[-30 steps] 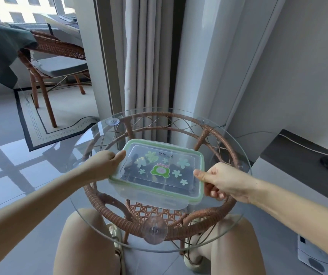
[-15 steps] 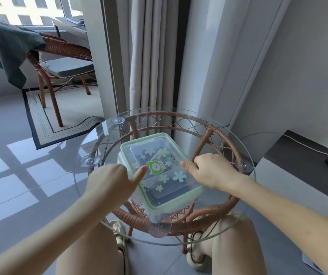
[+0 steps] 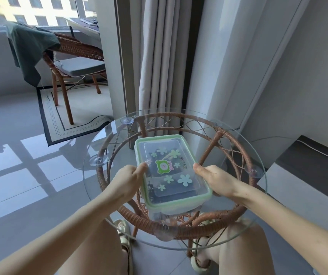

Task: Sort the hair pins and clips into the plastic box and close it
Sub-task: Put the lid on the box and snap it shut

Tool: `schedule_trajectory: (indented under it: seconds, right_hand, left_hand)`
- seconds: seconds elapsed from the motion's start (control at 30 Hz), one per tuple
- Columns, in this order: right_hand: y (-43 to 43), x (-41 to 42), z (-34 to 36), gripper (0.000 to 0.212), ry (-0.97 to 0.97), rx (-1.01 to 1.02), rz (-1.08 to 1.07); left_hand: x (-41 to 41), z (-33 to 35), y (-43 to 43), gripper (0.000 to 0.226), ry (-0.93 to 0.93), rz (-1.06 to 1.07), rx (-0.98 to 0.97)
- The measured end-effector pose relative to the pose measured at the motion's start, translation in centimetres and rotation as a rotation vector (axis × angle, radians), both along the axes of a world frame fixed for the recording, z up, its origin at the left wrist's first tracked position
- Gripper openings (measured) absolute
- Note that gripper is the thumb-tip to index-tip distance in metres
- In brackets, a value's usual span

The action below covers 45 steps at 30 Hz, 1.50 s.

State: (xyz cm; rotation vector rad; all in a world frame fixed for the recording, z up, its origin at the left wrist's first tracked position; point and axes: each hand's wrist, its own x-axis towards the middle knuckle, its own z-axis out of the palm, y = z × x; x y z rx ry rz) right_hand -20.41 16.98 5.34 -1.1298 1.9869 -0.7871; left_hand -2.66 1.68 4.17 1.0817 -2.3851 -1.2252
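The clear plastic box (image 3: 165,201) with a green-rimmed lid and flower stickers stands on the round glass table (image 3: 111,135), its long side running away from me. The lid lies on top of it. Dark hair pins and clips (image 3: 155,190) show dimly through the lid and walls. My left hand (image 3: 128,180) grips the box's left long edge, thumb on the lid rim. My right hand (image 3: 216,179) grips the right long edge the same way.
The glass top rests on a brown wicker frame (image 3: 244,155) with suction cups. My knees sit under the near edge. Curtains (image 3: 163,56) and a wall stand just behind the table. A wicker chair (image 3: 75,56) with a green cloth stands far left. A low dark cabinet (image 3: 314,161) is at the right.
The box has been turned from lying crosswise to lying lengthwise. Both hands have shifted from the lid's top and ends to its two long sides.
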Motion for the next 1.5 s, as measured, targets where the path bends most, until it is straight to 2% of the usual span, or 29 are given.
schedule_trajectory:
  seconds: [0.2, 0.23, 0.3, 0.37, 0.43, 0.5, 0.7, 0.83, 1.03, 1.07, 1.17, 1.23, 1.3, 1.33, 1.4, 1.47, 1.5]
  right_hand:
    - [0.8, 2.0, 0.1, 0.057, 0.053, -0.013, -0.108]
    - [0.9, 2.2, 0.3, 0.057, 0.101, 0.001, -0.120]
    - [0.9, 2.8, 1.0, 0.060, 0.282, 0.081, -0.121]
    - [0.9, 3.1, 1.8, 0.060, 0.550, 0.168, -0.119]
    - [0.6, 3.2, 2.4, 0.057, 0.775, 0.165, -0.110]
    - [0.4, 2.9, 2.5, 0.056, 0.801, 0.151, -0.077]
    - [-0.2, 1.3, 1.7, 0.058, 0.432, 0.159, 0.026]
    - [-0.7, -0.4, 1.6, 0.056, 0.193, 0.253, 0.074]
    - [-0.7, -1.3, 1.2, 0.057, -0.098, 0.201, 0.111]
    - [-0.7, -1.2, 1.1, 0.057, -0.138, 0.178, 0.104]
    - [-0.6, -0.7, 1.2, 0.059, -0.191, 0.142, 0.070]
    - [-0.4, -0.3, 1.1, 0.069, -0.164, 0.137, 0.040]
    - [-0.1, 0.5, 0.9, 0.073, -0.142, 0.125, -0.045]
    - [0.1, 1.0, 0.8, 0.069, -0.141, 0.114, -0.107]
    - [0.2, 2.0, 0.8, 0.060, -0.193, 0.116, -0.220]
    - [0.0, 3.0, 0.9, 0.059, -0.343, 0.105, -0.274]
    - [-0.2, 3.7, 1.0, 0.056, -0.420, 0.089, -0.281]
  left_hand:
    - [-0.3, -0.5, -0.8, 0.056, 0.123, 0.028, 0.176]
    - [-0.3, -0.5, -1.0, 0.056, 0.111, 0.030, 0.139]
    - [-0.4, -0.3, -1.4, 0.058, -0.013, 0.012, -0.052]
    - [-0.4, 0.4, -1.7, 0.062, -0.181, -0.021, -0.225]
    - [-0.5, 0.9, -1.9, 0.065, -0.296, -0.041, -0.311]
    - [-0.6, 1.2, -1.8, 0.066, -0.351, -0.073, -0.319]
    - [-0.9, 1.5, -2.2, 0.061, -0.334, -0.210, -0.238]
    - [-1.2, 1.5, -3.2, 0.063, -0.322, -0.265, -0.158]
    - [-1.1, 0.3, -3.5, 0.061, -0.120, -0.283, 0.069]
    - [-1.1, 0.0, -3.7, 0.066, -0.104, -0.287, 0.103]
    - [-1.2, 0.2, -4.2, 0.102, -0.119, -0.321, 0.184]
    - [-1.4, 0.3, -4.3, 0.097, -0.180, -0.326, 0.191]
    - [-1.7, 1.3, -4.0, 0.074, -0.265, -0.278, 0.052]
    - [-1.8, 1.6, -4.1, 0.071, -0.283, -0.260, -0.022]
    - [-1.5, 1.9, -4.5, 0.084, -0.350, -0.242, -0.020]
    - [-0.9, 2.1, -4.6, 0.104, -0.350, -0.224, 0.050]
    - [-0.1, 2.4, -4.2, 0.102, -0.319, -0.175, 0.078]
